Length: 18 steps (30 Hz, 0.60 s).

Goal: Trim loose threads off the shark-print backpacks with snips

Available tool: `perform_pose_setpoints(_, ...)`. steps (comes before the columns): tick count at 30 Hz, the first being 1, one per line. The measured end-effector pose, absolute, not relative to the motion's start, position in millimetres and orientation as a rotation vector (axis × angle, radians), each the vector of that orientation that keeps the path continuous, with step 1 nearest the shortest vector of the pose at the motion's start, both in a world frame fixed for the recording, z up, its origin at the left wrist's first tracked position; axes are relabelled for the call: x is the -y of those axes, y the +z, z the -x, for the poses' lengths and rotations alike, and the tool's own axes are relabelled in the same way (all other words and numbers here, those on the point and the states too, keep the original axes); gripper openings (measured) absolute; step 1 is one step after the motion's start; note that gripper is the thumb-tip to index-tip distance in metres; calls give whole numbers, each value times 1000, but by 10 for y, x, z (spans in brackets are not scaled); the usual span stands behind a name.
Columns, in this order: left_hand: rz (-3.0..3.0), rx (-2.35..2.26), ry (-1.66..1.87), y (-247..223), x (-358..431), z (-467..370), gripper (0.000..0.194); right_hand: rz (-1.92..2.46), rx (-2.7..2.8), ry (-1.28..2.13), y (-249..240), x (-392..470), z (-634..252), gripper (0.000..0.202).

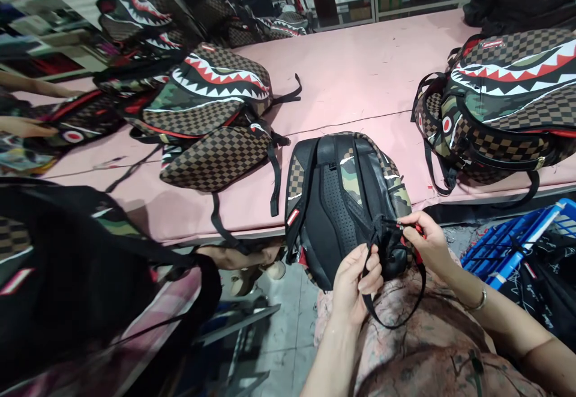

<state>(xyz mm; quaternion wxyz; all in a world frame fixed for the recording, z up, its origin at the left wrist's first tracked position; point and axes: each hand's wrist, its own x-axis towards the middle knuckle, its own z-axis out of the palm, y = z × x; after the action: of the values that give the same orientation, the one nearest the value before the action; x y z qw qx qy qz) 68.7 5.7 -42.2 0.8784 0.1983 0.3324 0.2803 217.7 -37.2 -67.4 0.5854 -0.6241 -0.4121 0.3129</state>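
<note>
Looks to me like strap work. Person's got a checked-and-camo backpack (330, 205) back-panel up on the near edge of the pink table (351, 79), its bottom end toward their lap. Left hand (357, 280), 6 o'clock on the bag, has fingers curled tight round a black strap (392, 327); right hand (423, 238), between 3 and 4, is pinched nearly closed on the webbing, with something red by the fingers I can't identify. The strap loops slack around 5. I'd guess the next move calls for a steady left grip and a fine right pinch.

Branding: a red-and-white label (292, 217) at 9, too small to read. Shark-mouth backpack (517, 100) at 2 has a similar tag (492, 44). White scrawl on the black bag (535, 295) at 4: illegible.
</note>
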Motion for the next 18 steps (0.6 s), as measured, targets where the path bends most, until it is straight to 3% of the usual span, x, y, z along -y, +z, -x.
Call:
perform_pose_setpoints(5,-288,-579,434,-425,5,-734,9,1282,813,1118,-674,215,-2100,26)
perform_pose_setpoints(10,-621,-904,689,-472,77,-741,29,1352,731,1144,-704,148,-2033,30)
perform_pose_setpoints(14,-681,-1096,750,-458,70,-702,31,1410,896,972,-718,217,-2055,19)
perform_pose_setpoints(18,-622,-1133,772,-429,43,-698,34,1526,1258,503,-728,367,-2178,20)
